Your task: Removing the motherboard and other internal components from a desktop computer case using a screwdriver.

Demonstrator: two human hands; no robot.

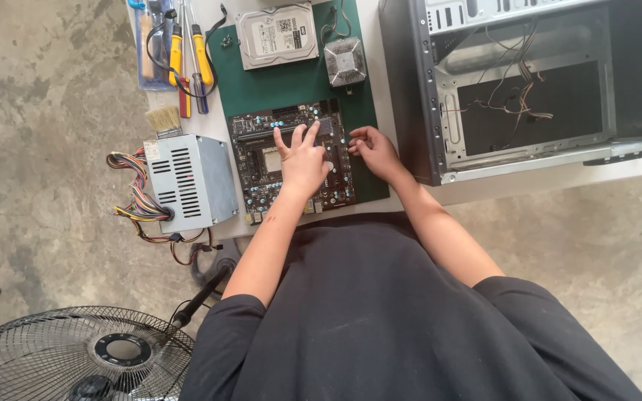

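One motherboard (291, 160) lies on one green mat (291, 85), with two hands (302, 160) on it. Nearer the mat's far edge: one hard drive (276, 35), one heatsink (345, 62). One power supply (191, 180), one brush (164, 121), one open case (514, 82), one floor fan (76, 356).

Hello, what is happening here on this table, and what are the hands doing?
A person in a black shirt works on a motherboard lying flat on a green mat. The left hand rests spread on the board; the right hand touches its right edge. A power supply sits to the left, a hard drive and a heatsink behind, and an open computer case to the right.
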